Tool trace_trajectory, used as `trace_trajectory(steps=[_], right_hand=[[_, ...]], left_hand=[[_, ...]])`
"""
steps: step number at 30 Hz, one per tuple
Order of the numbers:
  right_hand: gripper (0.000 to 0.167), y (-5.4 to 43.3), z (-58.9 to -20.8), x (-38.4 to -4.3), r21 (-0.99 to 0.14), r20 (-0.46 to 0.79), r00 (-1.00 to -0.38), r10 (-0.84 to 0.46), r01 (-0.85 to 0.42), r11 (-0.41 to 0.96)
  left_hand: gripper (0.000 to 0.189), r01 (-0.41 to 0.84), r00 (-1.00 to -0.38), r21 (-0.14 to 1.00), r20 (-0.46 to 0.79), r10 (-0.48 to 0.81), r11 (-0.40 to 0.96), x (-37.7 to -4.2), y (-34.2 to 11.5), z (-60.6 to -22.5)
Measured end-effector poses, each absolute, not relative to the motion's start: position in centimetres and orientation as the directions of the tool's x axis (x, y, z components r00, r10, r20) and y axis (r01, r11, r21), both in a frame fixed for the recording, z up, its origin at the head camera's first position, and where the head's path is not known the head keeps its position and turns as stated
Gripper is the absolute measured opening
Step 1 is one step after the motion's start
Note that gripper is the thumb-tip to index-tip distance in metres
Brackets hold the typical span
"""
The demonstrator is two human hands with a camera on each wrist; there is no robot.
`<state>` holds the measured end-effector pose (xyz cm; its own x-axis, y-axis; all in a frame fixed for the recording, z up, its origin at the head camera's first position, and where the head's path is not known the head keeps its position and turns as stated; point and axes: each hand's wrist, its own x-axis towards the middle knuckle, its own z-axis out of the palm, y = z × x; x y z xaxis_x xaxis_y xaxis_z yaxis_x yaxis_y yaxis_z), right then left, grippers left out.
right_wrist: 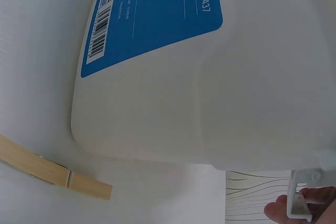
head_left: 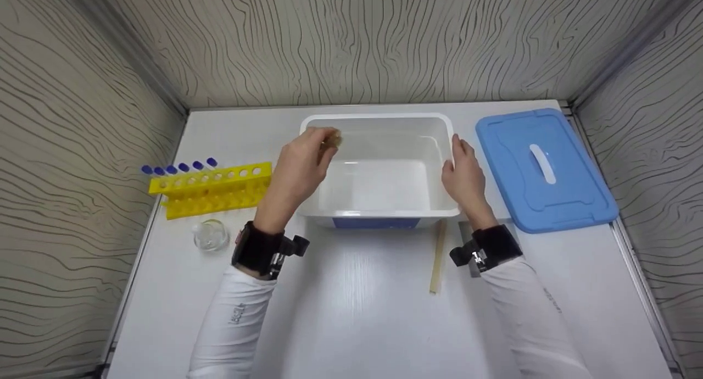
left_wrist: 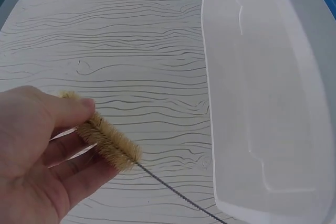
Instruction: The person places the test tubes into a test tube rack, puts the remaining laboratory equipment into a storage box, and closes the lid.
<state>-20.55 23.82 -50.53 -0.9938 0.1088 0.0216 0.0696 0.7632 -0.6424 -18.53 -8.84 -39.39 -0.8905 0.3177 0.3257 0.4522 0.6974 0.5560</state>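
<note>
In the left wrist view my left hand (left_wrist: 37,150) pinches a test tube brush (left_wrist: 113,142) by its tan bristles, between thumb and fingers. Its twisted wire stem slants down to the right, toward the white plastic storage box (left_wrist: 262,98). From the head view, that hand is over the box's back left corner, with the bristles just showing at the fingertips. My right hand (head_left: 466,173) grips the box's right side, thumb at the rim. In the right wrist view its fingers (right_wrist: 275,211) are beside a white latch (right_wrist: 300,203). The box stands uncovered, a blue label (right_wrist: 157,19) on its front.
A yellow rack (head_left: 214,187) with several blue-capped test tubes stands at left, a small round glass vessel (head_left: 211,236) in front of it. To the right lies the blue lid (head_left: 549,203). A wooden strip (head_left: 438,263) and a grey flat piece (head_left: 475,269) lie near the right wrist.
</note>
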Motion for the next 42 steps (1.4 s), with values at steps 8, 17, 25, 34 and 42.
trace_trajectory(steps=[8, 17, 25, 34, 42], right_hand=[[0.062, 23.8, -50.6, -20.5, -0.644, 0.027, -0.993, 0.117, 0.072, 0.761], [0.062, 23.8, -50.5, -20.4, -0.644, 0.038, -0.992, 0.118, 0.066, 0.762], [0.062, 23.7, -50.5, -20.3, -0.647, 0.048, -0.993, 0.109, 0.052, 0.76], [0.063, 23.6, -50.6, -20.3, -0.64, 0.015, -0.993, 0.118, 0.081, 0.764], [0.063, 23.6, -50.6, -20.3, -0.632, 0.013, -0.991, 0.13, 0.092, 0.769]], left_hand=[[0.025, 0.53, -0.845, 0.492, 0.239, 0.478, 0.691, -19.7, -5.9, -40.1], [0.026, 0.514, -0.821, 0.488, 0.042, 0.569, 0.705, -20.5, -3.6, -42.2], [0.024, 0.506, -0.791, 0.465, -0.083, 0.606, 0.726, -20.9, -2.9, -44.5], [0.025, 0.498, -0.769, 0.407, -0.202, 0.607, 0.766, -21.5, -2.8, -46.6], [0.025, 0.504, -0.751, 0.359, -0.267, 0.604, 0.786, -21.7, -2.6, -47.5]])
